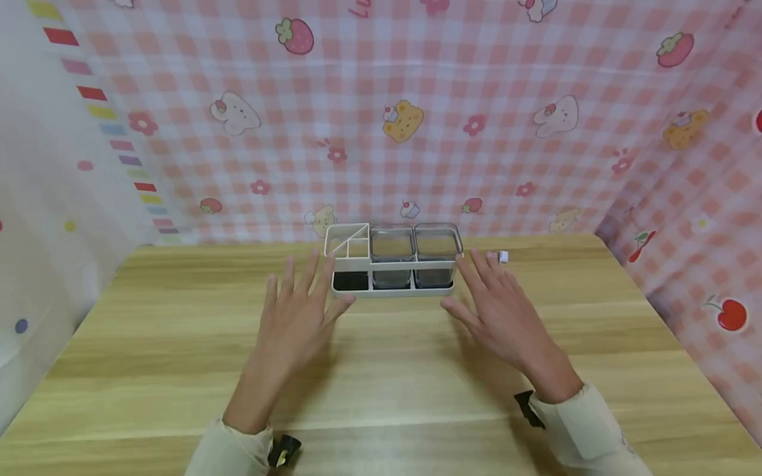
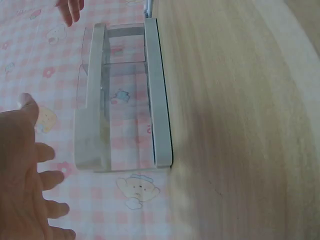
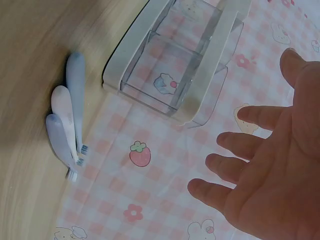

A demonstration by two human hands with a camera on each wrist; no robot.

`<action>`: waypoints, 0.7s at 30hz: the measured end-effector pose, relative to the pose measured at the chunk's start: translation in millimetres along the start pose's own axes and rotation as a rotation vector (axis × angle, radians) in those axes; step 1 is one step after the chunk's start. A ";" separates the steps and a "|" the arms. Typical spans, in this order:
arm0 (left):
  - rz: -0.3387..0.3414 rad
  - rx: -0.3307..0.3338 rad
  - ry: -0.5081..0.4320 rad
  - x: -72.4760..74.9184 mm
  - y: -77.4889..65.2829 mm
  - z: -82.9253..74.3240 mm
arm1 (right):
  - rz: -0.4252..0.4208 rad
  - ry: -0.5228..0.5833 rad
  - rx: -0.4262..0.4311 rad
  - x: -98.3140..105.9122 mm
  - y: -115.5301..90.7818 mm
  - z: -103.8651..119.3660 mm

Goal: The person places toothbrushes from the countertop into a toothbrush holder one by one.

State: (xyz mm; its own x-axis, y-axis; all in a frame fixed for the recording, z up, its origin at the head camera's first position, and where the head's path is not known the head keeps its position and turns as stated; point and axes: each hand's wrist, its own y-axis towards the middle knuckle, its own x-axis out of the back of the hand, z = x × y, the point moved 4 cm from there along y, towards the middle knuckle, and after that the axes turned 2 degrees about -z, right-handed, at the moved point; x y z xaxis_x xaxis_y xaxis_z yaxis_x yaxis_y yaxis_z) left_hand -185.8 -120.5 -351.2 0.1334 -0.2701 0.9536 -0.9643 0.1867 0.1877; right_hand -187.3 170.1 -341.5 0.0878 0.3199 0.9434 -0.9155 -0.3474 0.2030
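A cream toothbrush holder [image 1: 393,266] with two tiers stands at the back of the table. Its top left part is split by thin dividers, and two clear cups [image 1: 437,246] sit in the middle and right places. My left hand [image 1: 293,320] hovers with spread fingers by the holder's left end, and my right hand [image 1: 506,316] is spread likewise by its right end. Neither hand holds anything. Three toothbrushes [image 3: 75,100], one grey-blue, one pinkish white and one lavender, lie together beside the holder in the right wrist view. From the head view my right hand mostly hides them.
The wooden table [image 1: 381,396] runs up to a pink checked cloth [image 1: 357,178] hanging right behind the holder. More of this cloth hangs along the right side, and a whitish one [image 1: 65,165] on the left. Both forearms wear pale sleeves [image 1: 232,453] with dark straps.
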 end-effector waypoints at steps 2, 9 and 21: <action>-0.022 -0.002 -0.044 0.1 4.2 0.5 | -0.006 -0.004 0.003 1.4 0.7 0.3; -0.056 0.024 -0.132 -6.2 14.3 2.2 | -0.011 0.011 -0.009 2.8 -1.2 -1.3; -0.100 0.069 -0.150 -4.0 42.1 10.8 | 0.019 0.061 -0.050 3.7 5.6 -2.0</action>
State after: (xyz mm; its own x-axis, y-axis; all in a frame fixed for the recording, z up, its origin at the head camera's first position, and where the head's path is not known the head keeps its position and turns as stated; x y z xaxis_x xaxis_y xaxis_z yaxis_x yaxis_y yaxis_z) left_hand -229.4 -121.8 -349.7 0.1991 -0.4226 0.8842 -0.9619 0.0881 0.2587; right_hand -192.9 171.1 -337.4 0.0475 0.3674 0.9288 -0.9354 -0.3098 0.1704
